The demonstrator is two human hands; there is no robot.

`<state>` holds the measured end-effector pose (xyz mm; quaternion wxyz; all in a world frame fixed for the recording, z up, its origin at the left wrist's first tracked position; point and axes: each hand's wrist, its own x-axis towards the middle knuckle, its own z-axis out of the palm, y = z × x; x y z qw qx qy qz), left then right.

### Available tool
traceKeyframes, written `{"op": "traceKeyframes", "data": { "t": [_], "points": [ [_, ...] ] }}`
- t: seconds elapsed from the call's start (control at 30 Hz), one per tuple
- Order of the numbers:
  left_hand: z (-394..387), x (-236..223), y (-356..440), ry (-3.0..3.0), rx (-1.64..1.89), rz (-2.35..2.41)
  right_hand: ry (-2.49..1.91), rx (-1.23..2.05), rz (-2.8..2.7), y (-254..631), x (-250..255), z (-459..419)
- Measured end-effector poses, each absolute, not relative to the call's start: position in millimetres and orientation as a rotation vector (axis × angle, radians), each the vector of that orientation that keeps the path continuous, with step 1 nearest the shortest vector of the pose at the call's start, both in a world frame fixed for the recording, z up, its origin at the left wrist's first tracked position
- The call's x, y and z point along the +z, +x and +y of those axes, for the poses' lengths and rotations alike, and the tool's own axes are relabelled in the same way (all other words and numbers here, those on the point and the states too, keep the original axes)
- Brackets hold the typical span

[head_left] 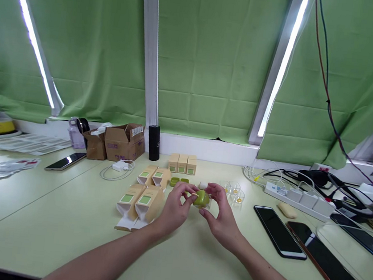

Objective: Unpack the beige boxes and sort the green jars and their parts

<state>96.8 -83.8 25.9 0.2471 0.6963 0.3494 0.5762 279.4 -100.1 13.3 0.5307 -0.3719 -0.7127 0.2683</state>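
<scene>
Just above the table, a rounded glossy green block (pixel 202 199) sits between my two hands, with clear material showing around its lower right edge. My left hand (pixel 179 204) pinches at its left side, where a thin pale strip shows by the thumb. My right hand (pixel 220 215) curves around the right side, thumb below and fingers above, gripping what looks like a small clear cup (pixel 209 204). Behind my fingers are more green blocks (pixel 175 181) and a small white item (pixel 203 185). Several clear cups (pixel 234 189) with yellow spots inside stand right of them.
Open kraft boxes (pixel 145 202) lie to the left; closed ones (pixel 182 164) stand behind. Farther back are a cardboard box (pixel 122 144) and a black cylinder (pixel 154 143). On the right are phones (pixel 279 231), a power strip (pixel 297 200) and tangled cables.
</scene>
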Motion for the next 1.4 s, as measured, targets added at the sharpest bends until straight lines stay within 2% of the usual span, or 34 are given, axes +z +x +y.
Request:
{"op": "traceKeyframes", "data": {
  "t": [0.17,0.8,1.13,1.4],
  "points": [
    [-88,28,96,2.083,1.486,1.022,-0.923,0.506,-1.760,279,15,-101],
    [-87,26,93,2.185,1.424,1.187,-0.973,0.520,-1.763,279,15,-100],
    [-77,26,93,1.674,1.673,1.093,-0.950,0.511,-1.717,282,16,-99],
    [-63,21,93,1.300,1.609,1.030,-0.843,0.323,-1.759,291,21,-94]
  ]
}}
